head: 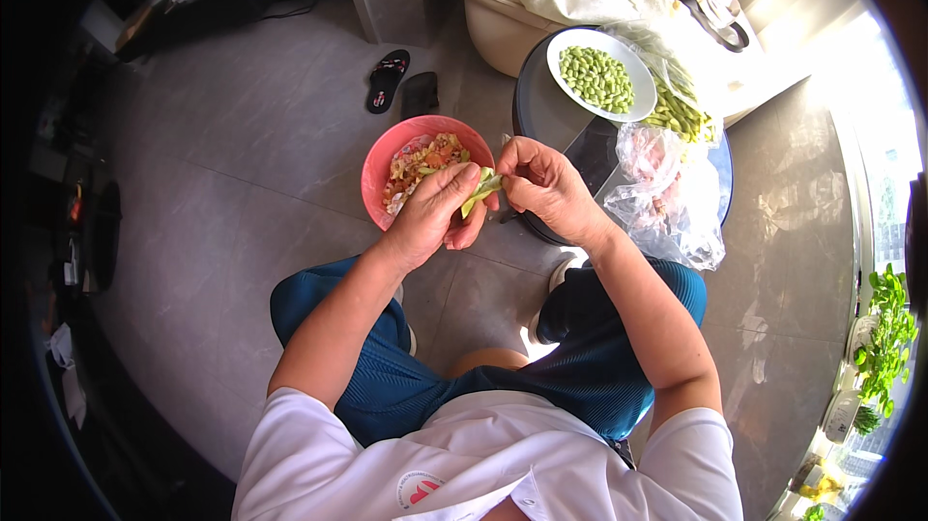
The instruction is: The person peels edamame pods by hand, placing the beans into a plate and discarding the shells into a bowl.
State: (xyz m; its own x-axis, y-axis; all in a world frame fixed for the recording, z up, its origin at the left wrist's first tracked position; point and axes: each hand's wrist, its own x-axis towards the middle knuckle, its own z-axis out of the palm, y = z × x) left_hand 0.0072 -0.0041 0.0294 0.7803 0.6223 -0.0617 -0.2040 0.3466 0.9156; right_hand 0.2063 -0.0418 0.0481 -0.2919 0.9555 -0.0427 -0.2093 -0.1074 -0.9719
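Green bean pods are gripped in my left hand, close to the right rim of a pink bin that holds mixed scraps. My right hand pinches the upper right end of a pod between thumb and fingers. To the upper right, a white bowl with many shelled green beans stands on a round dark table. Beside that bowl lies a clear plastic bag with unshelled pods. Another crumpled clear bag with pinkish contents, not clearly identifiable, rests nearer to me.
A black slipper and a dark object lie on the tiled floor beyond the bin. A cream upholstered seat with draped cloth stands behind the table. Potted green plants line the window at right.
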